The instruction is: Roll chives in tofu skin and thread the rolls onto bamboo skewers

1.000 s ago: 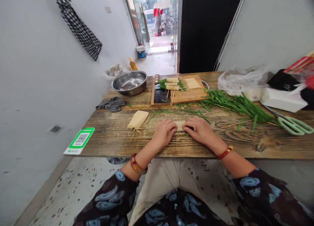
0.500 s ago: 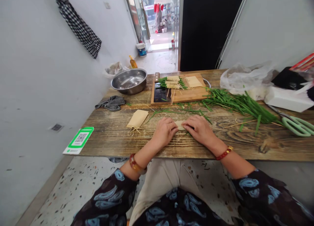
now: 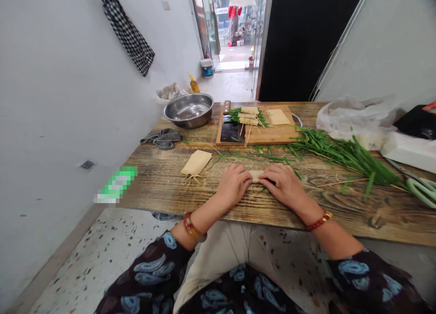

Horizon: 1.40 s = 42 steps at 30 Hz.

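Observation:
Between my hands, low over the near middle of the table, is a pale beige tofu-skin roll. My left hand pinches its left end with closed fingers. At the other end my right hand grips it the same way, thumb pressed in. Fingers hide both ends, and I cannot tell what is inside. Left of my left hand lies a stack of tofu-skin sheets with thin strips at its near edge. Beyond my hands, loose green chive blades are scattered on the wood.
A wooden cutting board holds a cleaver, skewered chive rolls and more tofu-skin sheets. A steel basin and grey cloth stand left. Rightward are a chive pile, green-handled scissors and a plastic bag.
The camera view has turned a little, so the scene sits further right and tilts slightly. Both hands keep their hold on the tofu-skin roll, with only small finger movement.

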### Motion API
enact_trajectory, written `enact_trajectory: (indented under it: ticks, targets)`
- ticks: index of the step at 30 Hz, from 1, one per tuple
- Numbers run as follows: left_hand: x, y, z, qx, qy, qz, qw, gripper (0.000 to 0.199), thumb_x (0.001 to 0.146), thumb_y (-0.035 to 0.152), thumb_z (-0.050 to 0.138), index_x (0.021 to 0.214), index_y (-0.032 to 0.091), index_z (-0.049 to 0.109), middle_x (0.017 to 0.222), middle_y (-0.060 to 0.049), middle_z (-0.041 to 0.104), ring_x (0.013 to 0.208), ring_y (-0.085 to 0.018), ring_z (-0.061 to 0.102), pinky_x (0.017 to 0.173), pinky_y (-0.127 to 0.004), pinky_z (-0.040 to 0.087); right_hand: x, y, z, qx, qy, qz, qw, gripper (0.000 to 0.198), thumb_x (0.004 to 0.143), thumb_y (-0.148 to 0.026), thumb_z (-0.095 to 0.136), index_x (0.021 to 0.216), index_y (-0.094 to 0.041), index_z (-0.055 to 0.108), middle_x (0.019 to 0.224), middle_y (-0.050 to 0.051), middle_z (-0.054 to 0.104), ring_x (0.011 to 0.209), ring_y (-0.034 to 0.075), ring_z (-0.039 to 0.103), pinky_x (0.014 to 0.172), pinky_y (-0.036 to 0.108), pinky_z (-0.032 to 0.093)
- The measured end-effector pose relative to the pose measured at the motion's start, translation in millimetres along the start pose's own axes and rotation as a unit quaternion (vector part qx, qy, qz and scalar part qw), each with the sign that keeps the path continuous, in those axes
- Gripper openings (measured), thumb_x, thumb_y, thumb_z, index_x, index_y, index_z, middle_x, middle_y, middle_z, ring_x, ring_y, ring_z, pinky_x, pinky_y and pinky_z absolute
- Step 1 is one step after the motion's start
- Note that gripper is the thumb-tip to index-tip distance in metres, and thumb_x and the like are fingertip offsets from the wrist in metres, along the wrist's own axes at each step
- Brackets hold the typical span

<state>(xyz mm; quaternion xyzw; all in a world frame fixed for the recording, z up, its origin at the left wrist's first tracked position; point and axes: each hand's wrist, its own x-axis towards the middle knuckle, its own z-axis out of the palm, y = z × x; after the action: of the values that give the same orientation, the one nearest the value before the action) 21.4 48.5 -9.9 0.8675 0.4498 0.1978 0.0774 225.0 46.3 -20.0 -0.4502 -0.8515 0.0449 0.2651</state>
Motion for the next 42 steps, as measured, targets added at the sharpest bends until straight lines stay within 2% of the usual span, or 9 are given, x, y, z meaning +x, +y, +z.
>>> enact_trajectory:
  ticks: [5, 10, 15, 21, 26, 30, 37, 42]
  targets:
    - [-0.4, -1.1, 0.9, -0.001, 0.017, 0.011, 1.000, 0.012, 0.085, 0.029, 0.059, 0.086, 0.019, 0.064, 0.095, -0.006, 0.059, 0.092, -0.021, 0.049, 0.080, -0.035, 0.039, 1.6, -1.2, -1.6, -0.007, -0.003, 0.005, 1.000, 0.016, 0.090, -0.031, 0.056, 0.086, -0.024, 0.069, 0.092, 0.004, 0.067, 0.090, 0.021, 0.053, 0.076, 0.034, 0.034]
    - [1.9, -4.7, 4.7, -0.009, 0.008, 0.017, 1.000, 0.017, 0.089, 0.027, 0.053, 0.084, 0.018, 0.066, 0.088, -0.006, 0.059, 0.088, -0.020, 0.049, 0.079, -0.034, 0.040, 1.1, -1.5, -1.6, -0.029, -0.011, -0.005, 0.999, 0.019, 0.092, -0.032, 0.052, 0.088, -0.023, 0.068, 0.089, 0.003, 0.068, 0.090, 0.021, 0.053, 0.078, 0.034, 0.033]
    - [4.0, -4.6, 4.9, -0.011, 0.000, 0.004, 1.000, 0.020, 0.090, 0.028, 0.050, 0.085, 0.018, 0.067, 0.089, -0.007, 0.059, 0.087, -0.020, 0.049, 0.078, -0.034, 0.040, -0.5, -4.0, -3.3, -0.054, -0.006, -0.011, 0.998, 0.021, 0.091, -0.035, 0.054, 0.102, -0.020, 0.065, 0.094, 0.005, 0.068, 0.093, 0.022, 0.053, 0.081, 0.036, 0.032]
    - [4.5, -0.5, 1.1, -0.006, 0.000, -0.005, 1.000, 0.019, 0.092, 0.026, 0.047, 0.099, 0.018, 0.062, 0.093, -0.006, 0.061, 0.089, -0.021, 0.048, 0.077, -0.034, 0.038, 2.9, -3.7, -3.4, -0.050, -0.008, -0.013, 0.999, 0.018, 0.092, -0.032, 0.053, 0.088, -0.023, 0.067, 0.087, 0.003, 0.069, 0.089, 0.020, 0.053, 0.080, 0.035, 0.030]
    - [4.7, 1.9, -0.7, 0.019, -0.006, -0.018, 1.000, 0.020, 0.092, 0.030, 0.047, 0.085, 0.019, 0.063, 0.091, -0.006, 0.060, 0.091, -0.021, 0.049, 0.077, -0.034, 0.037, 7.5, -2.0, -3.9, -0.057, 0.001, -0.010, 0.998, 0.019, 0.092, -0.033, 0.054, 0.086, -0.024, 0.069, 0.092, 0.003, 0.068, 0.089, 0.021, 0.051, 0.076, 0.035, 0.029]
    - [5.2, -0.8, 1.7, 0.014, 0.016, -0.013, 1.000, 0.016, 0.088, 0.032, 0.055, 0.087, 0.019, 0.064, 0.096, -0.006, 0.059, 0.093, -0.021, 0.049, 0.080, -0.035, 0.038, 10.7, -0.1, -5.0, -0.066, -0.014, -0.010, 0.998, 0.019, 0.092, -0.034, 0.054, 0.086, -0.025, 0.070, 0.089, 0.003, 0.066, 0.086, 0.020, 0.050, 0.072, 0.034, 0.028]
    - [9.6, -2.7, 3.3, 0.001, 0.006, -0.026, 1.000, 0.019, 0.090, 0.028, 0.050, 0.083, 0.018, 0.065, 0.088, -0.005, 0.061, 0.088, -0.020, 0.049, 0.079, -0.033, 0.039, 13.0, 2.2, -3.8, -0.049, -0.023, -0.008, 0.999, 0.019, 0.093, -0.033, 0.051, 0.096, -0.023, 0.066, 0.089, 0.003, 0.067, 0.088, 0.020, 0.052, 0.074, 0.034, 0.028]
    - [11.9, -0.6, 1.2, -0.009, 0.002, -0.030, 1.000, 0.015, 0.090, 0.026, 0.051, 0.090, 0.019, 0.064, 0.088, -0.004, 0.061, 0.087, -0.020, 0.049, 0.077, -0.033, 0.039, 15.0, 2.4, -6.4, -0.047, -0.027, -0.019, 0.998, 0.018, 0.093, -0.031, 0.051, 0.087, -0.024, 0.067, 0.084, 0.002, 0.067, 0.087, 0.019, 0.052, 0.076, 0.034, 0.027]
